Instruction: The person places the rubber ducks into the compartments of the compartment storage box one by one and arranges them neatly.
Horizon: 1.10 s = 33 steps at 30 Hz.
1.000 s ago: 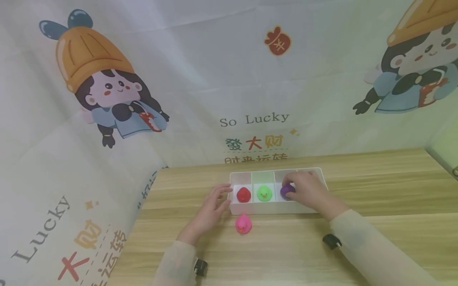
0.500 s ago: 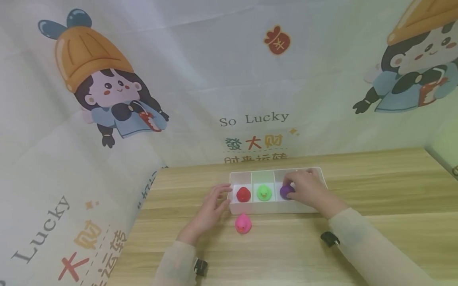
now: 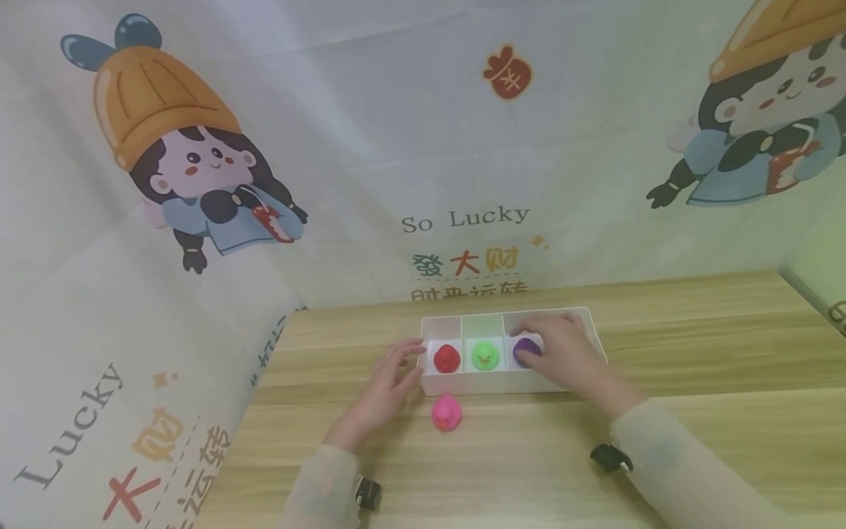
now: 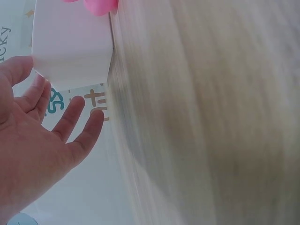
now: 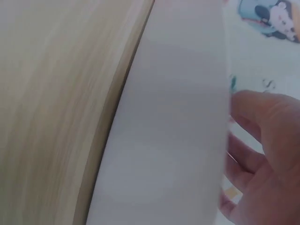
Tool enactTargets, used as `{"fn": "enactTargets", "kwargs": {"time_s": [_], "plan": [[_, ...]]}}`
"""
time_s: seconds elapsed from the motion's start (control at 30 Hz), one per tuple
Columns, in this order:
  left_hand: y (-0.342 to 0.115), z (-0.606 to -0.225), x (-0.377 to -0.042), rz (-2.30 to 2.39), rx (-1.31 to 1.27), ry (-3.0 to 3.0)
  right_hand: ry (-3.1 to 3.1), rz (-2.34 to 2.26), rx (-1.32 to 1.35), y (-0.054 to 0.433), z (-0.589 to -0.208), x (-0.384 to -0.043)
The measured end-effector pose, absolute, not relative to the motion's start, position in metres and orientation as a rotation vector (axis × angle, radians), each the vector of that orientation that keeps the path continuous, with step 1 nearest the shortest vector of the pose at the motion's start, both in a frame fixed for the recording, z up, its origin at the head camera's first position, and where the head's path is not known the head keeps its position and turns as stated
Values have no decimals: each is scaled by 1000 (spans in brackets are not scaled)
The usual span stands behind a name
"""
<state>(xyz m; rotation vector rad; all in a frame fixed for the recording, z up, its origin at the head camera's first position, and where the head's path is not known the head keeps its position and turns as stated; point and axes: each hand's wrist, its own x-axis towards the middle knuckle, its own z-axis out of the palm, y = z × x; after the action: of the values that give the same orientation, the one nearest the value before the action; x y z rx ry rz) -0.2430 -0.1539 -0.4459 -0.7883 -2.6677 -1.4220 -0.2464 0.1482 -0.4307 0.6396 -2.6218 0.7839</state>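
A white divided box [image 3: 492,383] stands on the table. A red rubber duck [image 3: 446,358] sits in its left compartment, a green duck [image 3: 485,355] in the one beside it, and a purple duck [image 3: 526,353] in the third. My right hand [image 3: 562,351] is over the purple duck, fingers loosened and spread around it, thumb in front. The box wall hides its fingertips in the right wrist view. My left hand [image 3: 390,378] has its fingers extended and touches the box's left end, as the left wrist view shows too. A pink duck [image 3: 446,413] lies outside, before the box.
The wooden table [image 3: 502,470] runs out in front of the box. Behind it hangs a pale printed cloth [image 3: 370,147], which also covers the left side. A dark clip-like piece sits at each sleeve.
My right fingers have loosened and moved apart from around the purple duck, which stays in its compartment. The left hand keeps its place at the box. The head view has shifted slightly.
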Motion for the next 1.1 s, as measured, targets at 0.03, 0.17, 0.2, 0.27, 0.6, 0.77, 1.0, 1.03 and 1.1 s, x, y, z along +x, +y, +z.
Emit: {"fn": "enactTargets", "kwargs": {"time_s": [0.03, 0.17, 0.2, 0.27, 0.6, 0.77, 1.0, 1.03, 1.1], "plan": [[-153, -442, -241, -1441, -793, -2662, -2594, 804, 637, 146, -429, -243], [-148, -426, -230, -1480, -795, -2654, -2533, 858, 638, 131, -419, -229], [-147, -424, -228, -1479, -790, -2657, -2537, 870, 636, 126, -417, -226], [-147, -422, -226, -1471, -784, -2663, -2553, 882, 637, 117, -415, -219], [-146, -423, -228, -1474, -786, -2666, -2610, 857, 681, 82, -424, -199], [-146, -422, -228, -1439, -783, -2684, -2627, 951, 758, 67, -431, -196], [-146, -421, -227, -1437, -789, -2682, -2640, 907, 859, 53, -437, -190], [-145, -421, -227, -1441, -787, -2681, -2647, 895, 862, 51, -438, -190], [-145, -421, -227, -1446, -776, -2685, -2662, 874, 859, 47, -440, -190]]}}
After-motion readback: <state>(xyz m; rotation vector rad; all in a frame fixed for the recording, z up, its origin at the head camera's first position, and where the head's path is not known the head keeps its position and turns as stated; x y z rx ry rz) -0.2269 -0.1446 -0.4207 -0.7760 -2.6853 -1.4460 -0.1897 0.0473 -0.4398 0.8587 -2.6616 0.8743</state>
